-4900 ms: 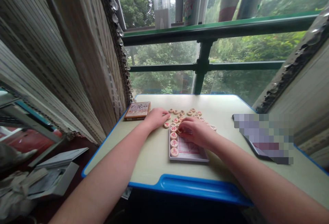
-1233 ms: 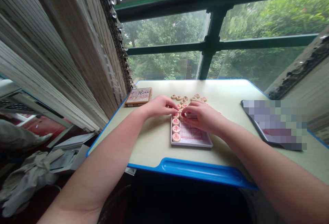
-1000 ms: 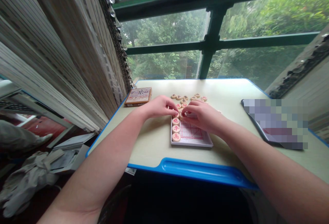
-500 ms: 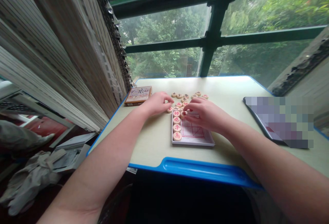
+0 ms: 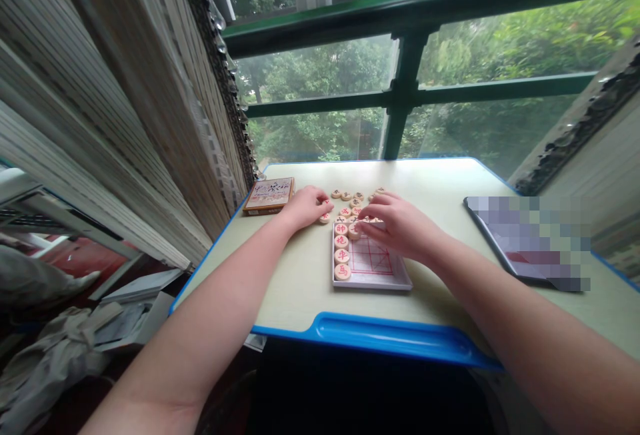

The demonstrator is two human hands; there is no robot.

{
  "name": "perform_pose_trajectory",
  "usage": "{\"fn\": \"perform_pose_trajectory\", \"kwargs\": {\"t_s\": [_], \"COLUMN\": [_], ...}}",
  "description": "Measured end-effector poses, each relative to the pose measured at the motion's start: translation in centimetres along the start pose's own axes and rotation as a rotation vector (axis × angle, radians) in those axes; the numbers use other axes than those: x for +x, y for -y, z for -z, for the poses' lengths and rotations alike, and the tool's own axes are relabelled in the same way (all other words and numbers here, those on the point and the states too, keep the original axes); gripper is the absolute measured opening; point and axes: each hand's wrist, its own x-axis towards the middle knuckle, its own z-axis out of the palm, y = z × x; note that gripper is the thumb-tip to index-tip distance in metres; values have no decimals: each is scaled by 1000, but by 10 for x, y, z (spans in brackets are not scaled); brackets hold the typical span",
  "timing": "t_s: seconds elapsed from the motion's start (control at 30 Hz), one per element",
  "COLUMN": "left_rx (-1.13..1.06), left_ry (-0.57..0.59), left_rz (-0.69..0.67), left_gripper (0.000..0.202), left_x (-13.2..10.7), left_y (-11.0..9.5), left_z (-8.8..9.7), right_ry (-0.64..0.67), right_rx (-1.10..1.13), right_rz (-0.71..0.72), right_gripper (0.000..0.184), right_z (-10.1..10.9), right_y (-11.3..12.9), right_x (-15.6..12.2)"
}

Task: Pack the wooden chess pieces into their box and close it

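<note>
Several round wooden Chinese chess pieces stand in a column of red characters along the left side of a shallow white box (image 5: 373,285). My right hand (image 5: 393,222) reaches over the box's far edge. Its thumb and fingertips are closed at a piece (image 5: 353,231) in the second column, beside the top left piece (image 5: 341,229). Beyond the box, my left hand (image 5: 307,208) pinches a red-marked piece (image 5: 327,202) just above another piece (image 5: 325,218) on the table. More loose pieces (image 5: 345,212) lie behind the box, some partly hidden by my right hand.
A printed cardboard box lid (image 5: 270,194) lies at the table's left edge. A dark-edged tablet-like object (image 5: 530,245), its face blurred, rests on the right. The table (image 5: 295,282) has a blue front tray (image 5: 395,334). A green-framed window (image 5: 400,95) stands behind.
The piece under my right fingers sits lower in the box beside the first column. My left hand has a piece between its fingertips. The whole view has tilted slightly.
</note>
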Motion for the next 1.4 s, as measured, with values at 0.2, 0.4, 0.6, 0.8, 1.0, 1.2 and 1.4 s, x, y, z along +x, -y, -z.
{"fn": "perform_pose_trajectory", "kwargs": {"t_s": [0.2, 0.4, 0.6, 0.8, 1.0, 1.2, 1.4], "left_rx": [-306, -879, -985, -924, -635, -408, -376], "left_ry": [-109, 29, 271, 84, -156, -151, -158], "left_rz": [-2, -32, -26, 7, 49, -45, -64], "left_gripper": [34, 49, 45, 38, 33, 29, 30], "left_x": [-2, -22, -33, -26, -19, -24, -23], "left_y": [-7, -36, -48, -41, -28, -31, -31], "left_z": [4, 10, 19, 22, 10, 7, 6], "right_ry": [-40, -178, -186, 39, 437, 419, 552], "right_rx": [-19, 10, 101, 35, -31, -140, -141], "right_rz": [-25, -8, 97, -34, -189, -200, -200], "right_gripper": [17, 34, 15, 4, 1, 16, 22], "right_z": [2, 1, 4, 20, 25, 21, 37], "right_y": [-3, -2, 3, 9, 19, 27, 36], "right_x": [-1, -4, -4, -4, -7, -6, -5]}}
